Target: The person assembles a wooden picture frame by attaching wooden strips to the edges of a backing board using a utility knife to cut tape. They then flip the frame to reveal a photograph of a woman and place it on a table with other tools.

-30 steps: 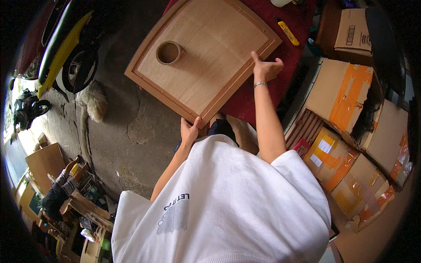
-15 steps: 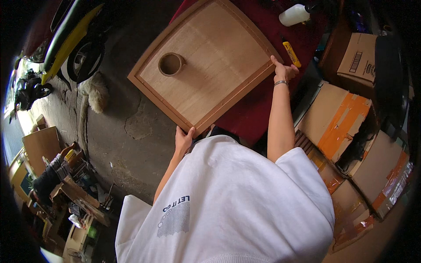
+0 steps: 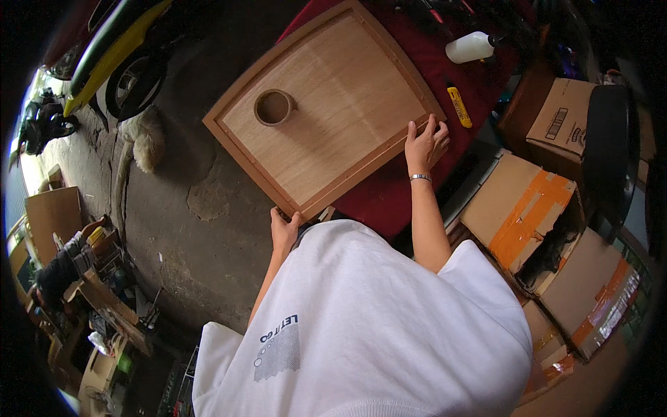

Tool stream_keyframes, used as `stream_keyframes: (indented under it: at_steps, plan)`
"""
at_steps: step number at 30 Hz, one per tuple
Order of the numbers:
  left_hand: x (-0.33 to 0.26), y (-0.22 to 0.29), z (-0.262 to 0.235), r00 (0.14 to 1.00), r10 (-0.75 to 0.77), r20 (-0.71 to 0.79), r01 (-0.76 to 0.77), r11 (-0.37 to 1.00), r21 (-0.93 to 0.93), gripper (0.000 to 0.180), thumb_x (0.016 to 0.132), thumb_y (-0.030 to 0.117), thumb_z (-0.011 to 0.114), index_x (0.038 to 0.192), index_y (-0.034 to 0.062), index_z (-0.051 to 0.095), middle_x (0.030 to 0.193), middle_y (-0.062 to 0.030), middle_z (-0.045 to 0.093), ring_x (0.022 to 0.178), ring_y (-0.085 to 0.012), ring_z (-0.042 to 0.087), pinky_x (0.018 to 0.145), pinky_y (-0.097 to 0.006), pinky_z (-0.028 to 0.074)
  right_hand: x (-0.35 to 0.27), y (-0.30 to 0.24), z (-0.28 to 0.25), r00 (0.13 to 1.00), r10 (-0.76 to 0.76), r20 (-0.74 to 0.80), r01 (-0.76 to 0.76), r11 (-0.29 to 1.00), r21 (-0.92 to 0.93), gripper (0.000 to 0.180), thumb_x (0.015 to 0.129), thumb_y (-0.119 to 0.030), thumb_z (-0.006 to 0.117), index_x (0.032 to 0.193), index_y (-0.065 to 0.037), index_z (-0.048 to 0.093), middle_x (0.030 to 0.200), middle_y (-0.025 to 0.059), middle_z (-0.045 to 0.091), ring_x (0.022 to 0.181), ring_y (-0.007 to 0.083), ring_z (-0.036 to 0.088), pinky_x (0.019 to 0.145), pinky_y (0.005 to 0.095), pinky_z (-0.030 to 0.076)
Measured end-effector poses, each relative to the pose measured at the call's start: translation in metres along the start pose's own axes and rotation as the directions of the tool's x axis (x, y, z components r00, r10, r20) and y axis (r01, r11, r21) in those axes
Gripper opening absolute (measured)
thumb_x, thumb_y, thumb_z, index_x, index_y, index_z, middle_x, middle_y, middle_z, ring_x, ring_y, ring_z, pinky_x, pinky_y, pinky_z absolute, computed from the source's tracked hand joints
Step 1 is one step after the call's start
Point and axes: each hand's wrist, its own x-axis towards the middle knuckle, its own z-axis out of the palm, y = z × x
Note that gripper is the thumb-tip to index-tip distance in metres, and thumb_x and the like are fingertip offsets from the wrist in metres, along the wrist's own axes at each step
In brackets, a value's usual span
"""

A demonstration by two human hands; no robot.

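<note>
A curved-sided wooden panel (image 3: 340,94) with a raised rim lies at an angle in front of me, partly over a table with a dark red cloth (image 3: 379,201). My left hand (image 3: 283,231) grips its near corner, the thumb on the rim and the other fingers mostly hidden. At the right corner my right hand (image 3: 425,147) touches the rim, its bent fingers spread apart. On the panel's left part stands a brown tape roll (image 3: 290,115). A yellow box cutter (image 3: 459,108) lies on the cloth just past my right hand.
A white bottle (image 3: 469,48) lies at the table's far right. Cardboard boxes (image 3: 514,208) with orange tape are stacked on the right. To the left, a motorbike wheel (image 3: 135,87), a fluffy duster head (image 3: 144,142) and wooden pieces (image 3: 54,221) stand around the concrete floor (image 3: 201,257).
My right hand has shifted left along the rim, its fingers now spread and bent over the corner. The left hand keeps its grip on the near corner. The view has shifted slightly.
</note>
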Motion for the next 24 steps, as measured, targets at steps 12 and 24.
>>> stream_keyframes:
  at_steps: [12,24]
  plan:
    - [-0.004,0.02,0.001,0.993,0.017,-0.113,-0.006,0.995,0.1,0.042,0.094,0.029,0.067,0.106,-0.0105,0.059,0.083,-0.0248,0.069,0.073,-0.0312,0.068,0.067,-0.04,0.053,0.004,-0.012,-0.014,0.954,-0.299,-0.011,0.299,0.954,0.007,0.057,0.101,-0.05,0.054,0.149,-0.02,0.047,0.149,0.0176,0.035,0.133,0.0413,0.04,0.107,0.0567,0.04]
    - [0.035,-0.048,0.018,0.985,-0.16,0.059,0.156,0.701,-0.696,0.046,0.105,0.043,0.042,0.107,0.002,0.064,0.09,-0.0099,0.067,0.08,-0.0212,0.066,0.063,-0.037,0.055,-0.036,-0.211,-0.033,0.314,-0.936,-0.156,0.886,0.23,0.403,0.057,0.084,-0.026,0.075,0.135,-0.011,0.057,0.149,0.0075,0.048,0.141,0.0277,0.04,0.117,0.0466,0.028]
